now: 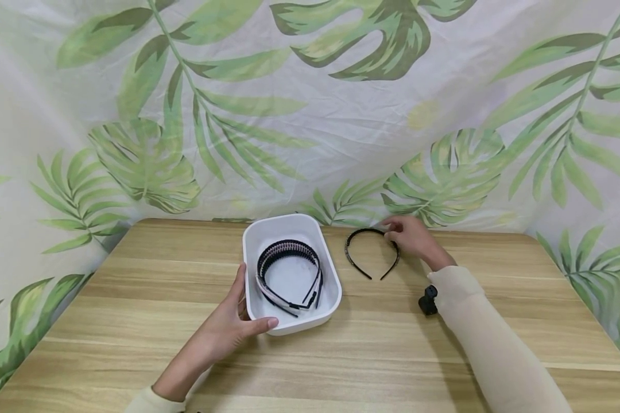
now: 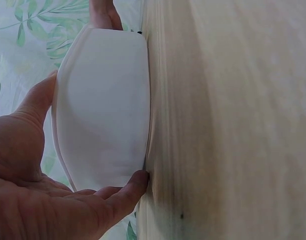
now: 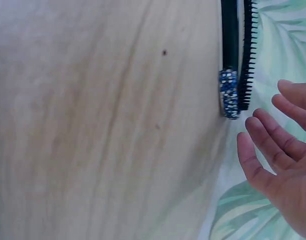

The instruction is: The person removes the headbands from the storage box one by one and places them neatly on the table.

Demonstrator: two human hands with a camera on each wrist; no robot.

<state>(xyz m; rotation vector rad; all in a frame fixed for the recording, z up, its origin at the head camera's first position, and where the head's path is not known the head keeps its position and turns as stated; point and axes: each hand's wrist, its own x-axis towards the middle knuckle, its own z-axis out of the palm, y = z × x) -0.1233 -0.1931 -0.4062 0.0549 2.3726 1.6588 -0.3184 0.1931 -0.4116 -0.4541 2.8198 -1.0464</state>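
Observation:
A white plastic bin (image 1: 332, 275) stands on the table, its side wall (image 2: 103, 110) filling much of the left wrist view. My left hand (image 1: 229, 330) holds it at the near left corner, thumb on the rim and fingers along the outer side. Several headbands (image 1: 289, 249), black and pale pink, some with comb teeth, lie inside. To the right of the bin a black headband (image 1: 348, 249) with toothed edge and glittery stones (image 3: 229, 92) lies on the wood. My right hand (image 1: 410, 235) hovers at its upper right, fingers loosely spread and apart from it in the right wrist view.
The wooden table (image 1: 134, 321) reaches back to a leaf-patterned cloth (image 1: 341, 115) hanging behind it. A small black device (image 1: 428, 300) is at the right wrist, beside the cream sleeve (image 1: 491, 332).

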